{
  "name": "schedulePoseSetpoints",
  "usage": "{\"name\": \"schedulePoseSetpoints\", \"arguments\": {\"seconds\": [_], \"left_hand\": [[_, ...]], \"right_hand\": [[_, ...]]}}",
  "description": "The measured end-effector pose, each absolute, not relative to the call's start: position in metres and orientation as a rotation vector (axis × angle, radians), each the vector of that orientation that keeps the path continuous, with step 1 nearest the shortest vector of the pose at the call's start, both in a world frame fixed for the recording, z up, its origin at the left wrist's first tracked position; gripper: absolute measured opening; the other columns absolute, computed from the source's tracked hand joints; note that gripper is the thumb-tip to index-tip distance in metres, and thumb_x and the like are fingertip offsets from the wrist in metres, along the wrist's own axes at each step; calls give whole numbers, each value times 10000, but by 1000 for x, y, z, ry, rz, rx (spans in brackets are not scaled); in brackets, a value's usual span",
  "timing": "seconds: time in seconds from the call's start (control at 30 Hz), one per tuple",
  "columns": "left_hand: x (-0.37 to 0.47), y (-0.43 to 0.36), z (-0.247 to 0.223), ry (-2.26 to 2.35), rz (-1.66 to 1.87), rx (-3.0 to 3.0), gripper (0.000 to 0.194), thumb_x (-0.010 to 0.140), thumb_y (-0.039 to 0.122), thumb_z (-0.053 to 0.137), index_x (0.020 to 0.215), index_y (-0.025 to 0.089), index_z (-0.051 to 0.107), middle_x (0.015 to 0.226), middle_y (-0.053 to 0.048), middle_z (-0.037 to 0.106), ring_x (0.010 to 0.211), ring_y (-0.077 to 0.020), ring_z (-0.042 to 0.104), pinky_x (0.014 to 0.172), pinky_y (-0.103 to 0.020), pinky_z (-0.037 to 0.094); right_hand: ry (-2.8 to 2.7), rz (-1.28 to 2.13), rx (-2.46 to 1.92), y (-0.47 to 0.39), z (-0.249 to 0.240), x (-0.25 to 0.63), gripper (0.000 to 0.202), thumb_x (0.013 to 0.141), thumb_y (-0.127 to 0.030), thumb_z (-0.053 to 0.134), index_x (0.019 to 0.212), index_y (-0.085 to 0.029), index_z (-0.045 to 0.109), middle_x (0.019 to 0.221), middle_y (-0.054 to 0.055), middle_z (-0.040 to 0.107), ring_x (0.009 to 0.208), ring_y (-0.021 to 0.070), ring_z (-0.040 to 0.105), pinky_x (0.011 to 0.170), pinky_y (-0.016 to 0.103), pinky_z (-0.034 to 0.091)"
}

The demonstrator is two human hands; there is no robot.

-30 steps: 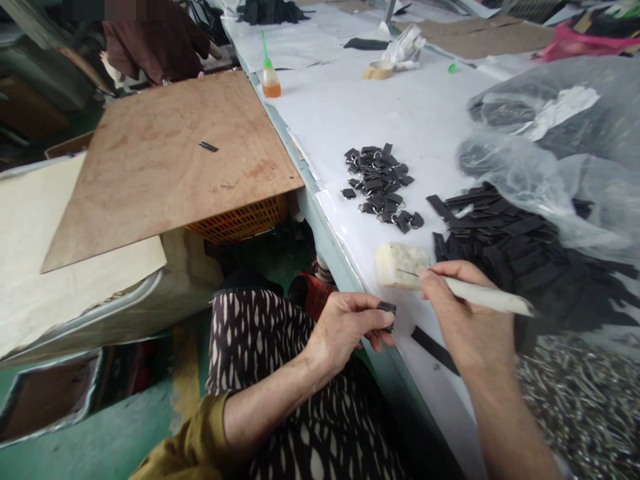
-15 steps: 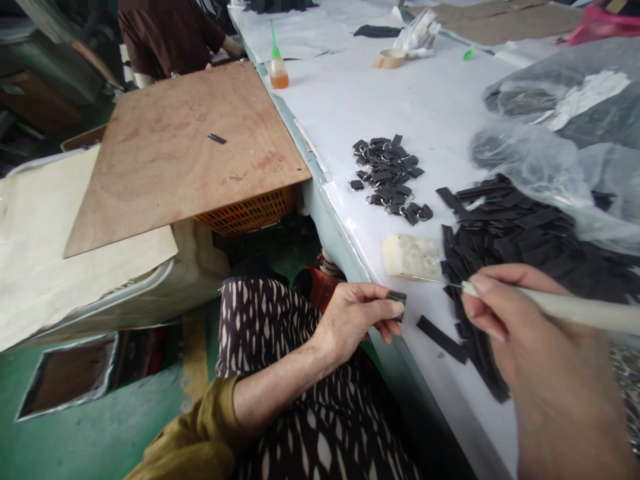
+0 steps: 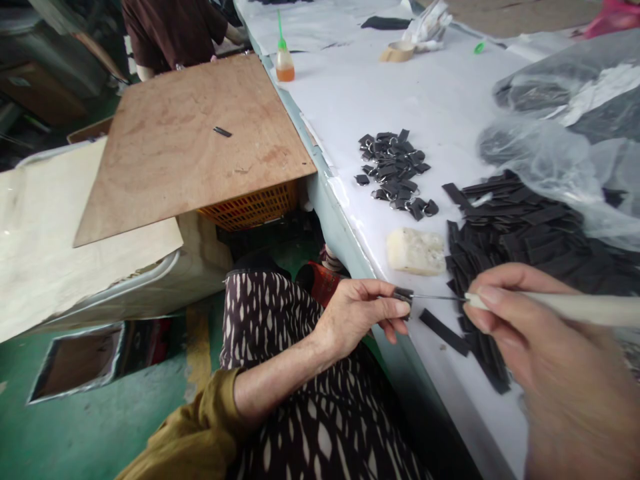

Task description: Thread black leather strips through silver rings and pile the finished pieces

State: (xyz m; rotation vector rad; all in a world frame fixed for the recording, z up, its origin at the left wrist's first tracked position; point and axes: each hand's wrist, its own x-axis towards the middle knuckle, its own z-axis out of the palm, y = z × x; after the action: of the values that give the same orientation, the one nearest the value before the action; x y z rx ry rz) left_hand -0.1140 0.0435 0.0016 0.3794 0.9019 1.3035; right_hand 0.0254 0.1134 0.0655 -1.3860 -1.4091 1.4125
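Between thumb and fingers, my left hand (image 3: pixel 365 308) pinches a small folded black strap piece (image 3: pixel 403 294) over the table's front edge. My right hand (image 3: pixel 525 333) is closed around the long white handle of an awl-like tool (image 3: pixel 550 307). Its thin metal shaft runs left, and the tip is at the strap piece; whether it touches or enters it I cannot tell. A yellowish-white foam block (image 3: pixel 416 251) lies just beyond. Beside my hands, one flat black strip (image 3: pixel 444 332) rests on the table, next to a large heap of black strips (image 3: pixel 520 233).
Farther back sits a pile of small black loops with metal rings (image 3: pixel 393 167). Clear plastic bags (image 3: pixel 550 153) are on the right. A squeeze bottle (image 3: pixel 285 65) and tape roll (image 3: pixel 397 52) stand behind. A wooden board (image 3: pixel 200 147) is at left; a person in brown (image 3: pixel 173 30) is beyond.
The tool's tip has moved from in front of the foam block down to the strap piece in my left hand. The view has shifted slightly; my left hand keeps its pinch.
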Motion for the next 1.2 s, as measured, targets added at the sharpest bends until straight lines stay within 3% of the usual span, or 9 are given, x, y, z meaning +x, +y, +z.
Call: {"name": "schedulePoseSetpoints", "arguments": {"seconds": [0.57, 0.8, 0.93, 1.2], "left_hand": [[-115, 40, 1, 934, 1280, 391, 211, 652, 278, 724, 677, 84, 644, 518, -20, 593, 450, -94, 533, 452, -206, 440], [-111, 40, 2, 998, 1243, 370, 186, 633, 264, 715, 640, 95, 638, 488, -5, 565, 433, -93, 525, 428, -202, 428], [-110, 40, -4, 983, 1231, 346, 190, 631, 271, 716, 660, 98, 644, 495, -4, 573, 415, -93, 520, 426, -211, 435], [-110, 37, -7, 958, 1251, 345, 187, 647, 271, 715, 662, 99, 641, 498, -8, 578, 414, -89, 515, 421, -200, 429]], "right_hand": [[-1611, 1519, -1313, 120, 51, 27, 184, 667, -322, 673, 574, -205, 566, 458, -20, 452, 468, 95, 398, 413, 204, 258], [-1590, 1428, -1303, 120, 54, 25, 194, 698, -254, 621, 536, -194, 533, 445, -21, 414, 451, 84, 370, 403, 211, 237], [-1427, 1299, -1318, 121, 60, 31, 149, 707, -190, 622, 572, -222, 564, 491, -13, 429, 490, 101, 407, 430, 223, 290], [-1466, 1269, -1344, 120, 62, 33, 162, 756, -217, 605, 606, -267, 573, 531, -5, 436, 530, 132, 432, 425, 242, 335]]}}
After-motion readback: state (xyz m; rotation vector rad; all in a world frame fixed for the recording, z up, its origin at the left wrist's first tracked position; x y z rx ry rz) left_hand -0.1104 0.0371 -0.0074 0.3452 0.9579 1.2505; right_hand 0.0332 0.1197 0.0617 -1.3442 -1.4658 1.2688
